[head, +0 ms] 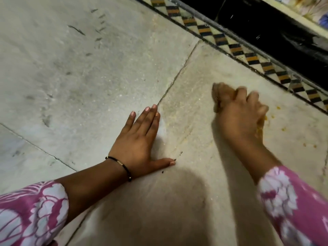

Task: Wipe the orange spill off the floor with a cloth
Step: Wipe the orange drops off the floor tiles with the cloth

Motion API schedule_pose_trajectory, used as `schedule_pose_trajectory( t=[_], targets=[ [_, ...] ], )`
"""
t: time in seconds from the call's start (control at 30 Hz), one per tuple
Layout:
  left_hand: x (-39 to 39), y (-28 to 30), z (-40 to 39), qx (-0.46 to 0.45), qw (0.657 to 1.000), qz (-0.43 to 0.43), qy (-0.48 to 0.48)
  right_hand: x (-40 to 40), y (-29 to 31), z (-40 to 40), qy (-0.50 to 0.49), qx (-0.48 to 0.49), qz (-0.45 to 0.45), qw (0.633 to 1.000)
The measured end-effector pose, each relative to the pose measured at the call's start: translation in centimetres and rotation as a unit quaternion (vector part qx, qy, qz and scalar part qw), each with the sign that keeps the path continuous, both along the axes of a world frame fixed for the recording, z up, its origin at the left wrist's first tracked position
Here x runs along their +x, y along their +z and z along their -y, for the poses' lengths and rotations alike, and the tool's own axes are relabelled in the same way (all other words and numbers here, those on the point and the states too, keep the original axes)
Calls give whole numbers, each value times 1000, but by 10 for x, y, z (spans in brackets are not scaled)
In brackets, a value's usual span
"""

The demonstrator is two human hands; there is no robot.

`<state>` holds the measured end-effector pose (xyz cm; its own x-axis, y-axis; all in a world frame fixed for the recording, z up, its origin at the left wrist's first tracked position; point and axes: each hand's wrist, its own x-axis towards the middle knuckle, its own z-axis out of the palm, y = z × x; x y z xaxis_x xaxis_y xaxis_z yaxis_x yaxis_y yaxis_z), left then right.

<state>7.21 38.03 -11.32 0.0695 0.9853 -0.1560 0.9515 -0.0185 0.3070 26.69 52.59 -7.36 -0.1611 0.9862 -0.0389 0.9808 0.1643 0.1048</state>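
Note:
My right hand (243,114) grips a bunched brown cloth (221,96) and presses it onto the pale stone floor (88,68); hand and cloth are motion-blurred. Only the cloth's far end shows past my fingers. Orange spill specks (278,119) lie scattered just right of that hand, some stuck at its edge. My left hand (140,139) rests flat on the floor to the left, fingers straight and spread, a black bracelet on its wrist.
A patterned tile border (236,48) in black, orange and white runs diagonally across the upper right, with a black skirting (276,32) behind it. A few dark crumbs (179,155) lie by my left thumb. A floor joint runs between the two hands.

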Motion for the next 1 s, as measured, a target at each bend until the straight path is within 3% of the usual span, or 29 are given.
schedule_pose_trajectory(
  t=[0.07, 0.13, 0.23, 0.3, 0.43, 0.53, 0.63, 0.73, 0.87, 1.0],
  targets=[
    [1, 1, 1, -1, 1000, -6, 1, -10, -9, 31, 13, 3, -24, 1000],
    [2, 2, 0, -3, 1000, -14, -4, -39, -19, 43, 96, 12, -54, 994],
    [2, 1, 1, -4, 1000, -24, -1, -84, -20, 15, 179, 35, -52, 982],
    [1, 1, 2, -3, 1000, -25, -5, -88, -12, -27, 133, -5, -60, 989],
    [-1, 2, 0, -2, 1000, -15, -5, -22, -4, -71, 38, 11, -51, 998],
    [0, 1, 0, 5, 1000, 3, -4, 29, -3, -34, -42, 20, -25, 999],
    [1, 0, 1, 9, 1000, 6, -4, 20, -8, 24, -93, 14, 15, 995],
    [2, 2, 1, 11, 1000, -8, -10, -33, -9, 43, -16, -39, -6, 999],
    [3, 2, 1, 10, 1000, -21, -6, -100, -9, 4, 130, -36, -34, 990],
    [2, 1, 1, 14, 1000, -13, -3, -89, -3, -75, 124, -84, -8, 989]
  ],
)
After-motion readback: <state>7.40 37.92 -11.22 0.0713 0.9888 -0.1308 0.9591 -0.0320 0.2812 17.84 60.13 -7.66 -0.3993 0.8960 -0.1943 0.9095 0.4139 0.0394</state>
